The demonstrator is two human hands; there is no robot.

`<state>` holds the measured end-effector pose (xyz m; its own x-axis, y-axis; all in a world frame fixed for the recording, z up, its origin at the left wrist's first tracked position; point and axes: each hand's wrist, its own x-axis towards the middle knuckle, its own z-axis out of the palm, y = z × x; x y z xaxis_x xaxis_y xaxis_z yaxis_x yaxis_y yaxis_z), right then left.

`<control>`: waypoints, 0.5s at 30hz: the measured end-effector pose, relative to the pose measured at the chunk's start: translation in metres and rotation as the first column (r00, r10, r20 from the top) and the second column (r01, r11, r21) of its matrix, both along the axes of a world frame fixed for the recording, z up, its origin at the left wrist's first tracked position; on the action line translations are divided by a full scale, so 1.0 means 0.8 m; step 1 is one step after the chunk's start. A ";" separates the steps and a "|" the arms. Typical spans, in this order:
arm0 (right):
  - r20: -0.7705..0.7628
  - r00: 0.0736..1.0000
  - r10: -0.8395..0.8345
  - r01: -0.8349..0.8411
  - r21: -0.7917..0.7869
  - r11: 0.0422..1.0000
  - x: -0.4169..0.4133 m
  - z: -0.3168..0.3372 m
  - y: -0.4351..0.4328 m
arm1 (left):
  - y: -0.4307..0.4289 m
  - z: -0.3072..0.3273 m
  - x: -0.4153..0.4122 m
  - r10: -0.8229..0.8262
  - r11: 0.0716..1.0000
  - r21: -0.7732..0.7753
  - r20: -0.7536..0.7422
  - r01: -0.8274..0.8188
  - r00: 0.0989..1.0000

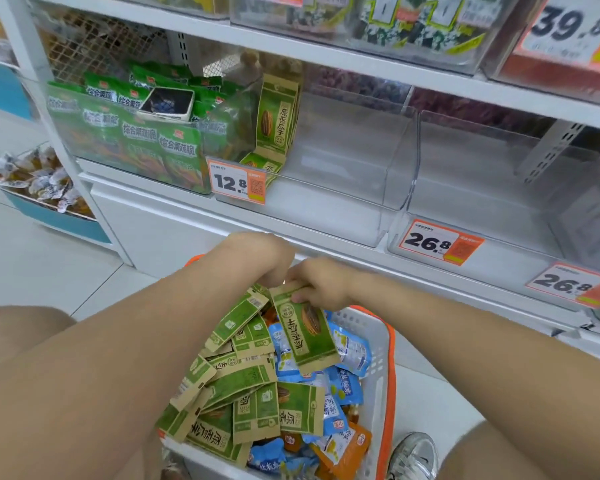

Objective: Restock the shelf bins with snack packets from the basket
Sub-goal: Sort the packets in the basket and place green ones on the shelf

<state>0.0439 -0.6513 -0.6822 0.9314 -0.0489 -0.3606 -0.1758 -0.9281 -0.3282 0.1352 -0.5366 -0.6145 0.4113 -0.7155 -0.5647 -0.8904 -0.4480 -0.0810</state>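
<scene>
Because the kraft-and-green packets match the few standing in the bin (pixel 343 188) up and ahead of the hands, they appear to be sorted out first — right hand (pixel 321 285) pinches one packet (pixel 307 332) by its top edge, fingers curled, lifting it clear of the heap. Left hand (pixel 260 259), just beside it, has fingers bent down into the pile; its grasp is hidden. Basket (pixel 378 362) sits directly beneath — green packets left, blue and orange right.

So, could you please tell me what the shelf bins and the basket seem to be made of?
Bins: clear glossy plastic, probably acrylic; the shelf shows through the walls. Basket: white moulded plastic with perforated walls and an orange rim.
</scene>
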 end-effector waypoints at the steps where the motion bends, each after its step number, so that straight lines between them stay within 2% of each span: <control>1: 0.069 0.997 -0.018 0.016 0.031 0.999 0.002 0.014 -0.002 | 0.005 0.012 0.003 0.028 0.999 -0.043 -0.015 -0.028 1.000; 4: 0.238 0.962 -0.134 0.104 0.136 0.985 0.004 0.058 -0.002 | 0.017 0.039 0.017 0.097 0.977 -0.182 -0.092 -0.113 0.991; 6: 0.320 0.922 -0.219 0.151 0.225 0.963 0.004 0.082 0.000 | 0.022 0.051 0.025 0.180 0.925 -0.286 -0.247 -0.249 0.952; 8: 0.348 0.879 -0.325 0.205 0.338 0.918 0.001 0.102 0.004 | 0.027 0.062 0.026 0.259 0.814 -0.364 -0.471 -0.453 0.843; 10: 0.339 0.827 -0.448 0.263 0.471 0.842 0.000 0.119 0.010 | 0.028 0.069 0.029 0.275 0.642 -0.457 -0.613 -0.616 0.741; 12: 0.344 0.753 -0.562 0.303 0.576 0.759 0.003 0.134 0.014 | 0.030 0.076 0.033 0.280 0.507 -0.504 -0.671 -0.699 0.687; 15: 0.305 0.596 -0.743 0.330 0.750 0.573 0.006 0.157 0.017 | 0.034 0.093 0.033 0.319 0.392 -0.481 -0.728 -0.784 0.607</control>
<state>0.0488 -0.6377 -0.5563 0.8027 -0.5953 0.0361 -0.1709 -0.2876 -0.9424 0.1616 -0.5090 -0.5400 0.7358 -0.6368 -0.2305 -0.1995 -0.5291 0.8247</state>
